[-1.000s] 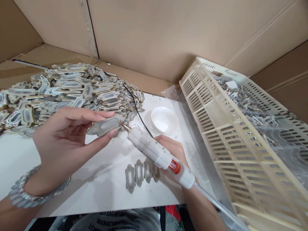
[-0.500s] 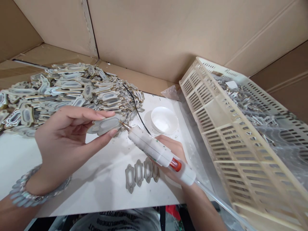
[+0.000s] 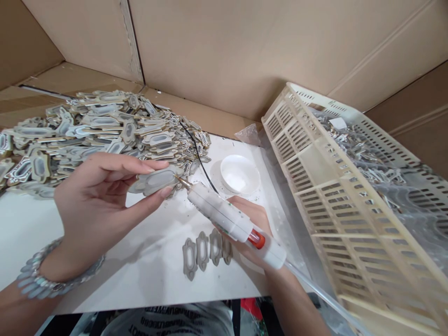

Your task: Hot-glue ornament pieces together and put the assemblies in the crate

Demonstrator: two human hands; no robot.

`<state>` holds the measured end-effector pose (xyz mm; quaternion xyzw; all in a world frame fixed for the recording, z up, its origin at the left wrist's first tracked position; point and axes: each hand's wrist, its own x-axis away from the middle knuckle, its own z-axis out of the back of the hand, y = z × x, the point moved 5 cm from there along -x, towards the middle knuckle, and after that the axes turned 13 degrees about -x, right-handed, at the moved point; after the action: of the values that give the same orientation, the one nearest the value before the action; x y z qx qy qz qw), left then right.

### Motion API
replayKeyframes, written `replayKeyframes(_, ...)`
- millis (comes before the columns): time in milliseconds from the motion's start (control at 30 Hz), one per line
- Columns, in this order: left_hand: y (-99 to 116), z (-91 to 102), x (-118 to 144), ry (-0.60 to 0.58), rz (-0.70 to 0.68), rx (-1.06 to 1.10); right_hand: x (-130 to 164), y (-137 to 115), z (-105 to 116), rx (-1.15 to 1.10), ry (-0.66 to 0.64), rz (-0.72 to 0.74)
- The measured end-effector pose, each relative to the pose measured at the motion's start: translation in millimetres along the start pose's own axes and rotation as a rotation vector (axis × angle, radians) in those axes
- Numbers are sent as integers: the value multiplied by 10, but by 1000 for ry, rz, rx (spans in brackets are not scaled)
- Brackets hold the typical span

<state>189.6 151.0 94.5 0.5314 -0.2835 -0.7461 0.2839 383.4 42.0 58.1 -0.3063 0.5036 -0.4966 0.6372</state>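
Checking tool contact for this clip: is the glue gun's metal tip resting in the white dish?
No, the glue gun in the right hand has its tip at the flat piece held by the left hand, apart from the white dish.

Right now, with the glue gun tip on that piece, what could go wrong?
The left hand pinches the piece right beside the glue gun tip, so hot glue may reach the fingertips. The black cord trails across the pile and could drag pieces off. The four pieces under the right hand may get knocked.

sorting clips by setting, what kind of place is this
Probably a small craft assembly bench: a heap of flat grey-beige ornate cutout pieces, a white pen-shaped glue tool in the right hand, and a cream slotted plastic crate.
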Motion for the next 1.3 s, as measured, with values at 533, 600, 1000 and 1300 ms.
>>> replayKeyframes(533,-29,-1,22,-12,-48,-48,3,-22,6,-6,21,-12)
replayKeyframes(600,-42,-7,23,-14,-39,-53,-3,-23,4,5,19,-10)
replayKeyframes(1000,18,-3,22,-46,8,-103,-47,-16,43,27,77,-68)
replayKeyframes(1300,-496,100,-300,20,38,-397,-80,31,190,66,258,-331)
